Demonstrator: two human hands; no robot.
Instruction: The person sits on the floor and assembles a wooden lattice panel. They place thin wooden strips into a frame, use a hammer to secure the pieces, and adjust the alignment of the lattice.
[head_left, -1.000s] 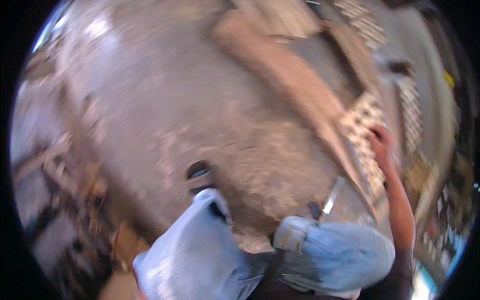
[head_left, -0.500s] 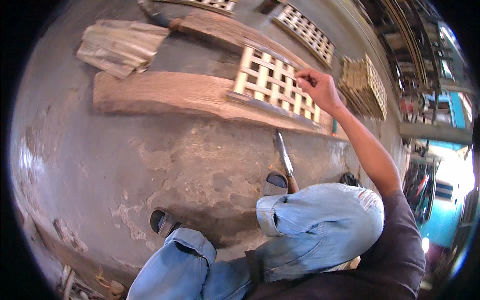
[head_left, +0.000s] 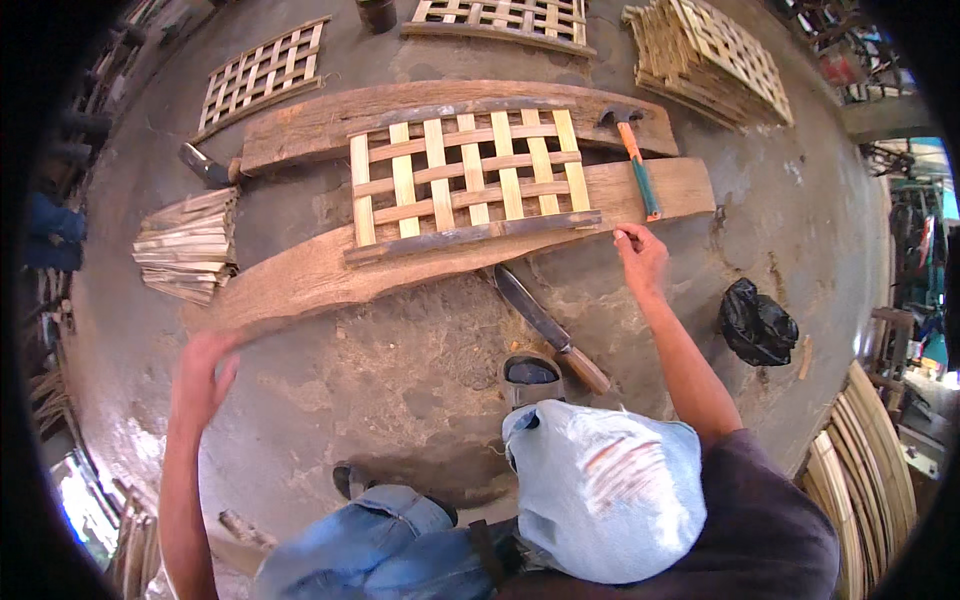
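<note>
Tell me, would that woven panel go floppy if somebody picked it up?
Probably not: the woven panel looks fairly stiff, because its strips cross over and under between two dark edge bars. It seems light for its size, with thin strips and many gaps. It likely wouldn't roll if pushed, since it lies flat across two boards.

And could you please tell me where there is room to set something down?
Bare floor lies between the left hand, the nearer plank and the large knife; a smaller patch separates the right hand from the black bag. The nearer plank is crowded by the lattice panel and hammer.
</note>
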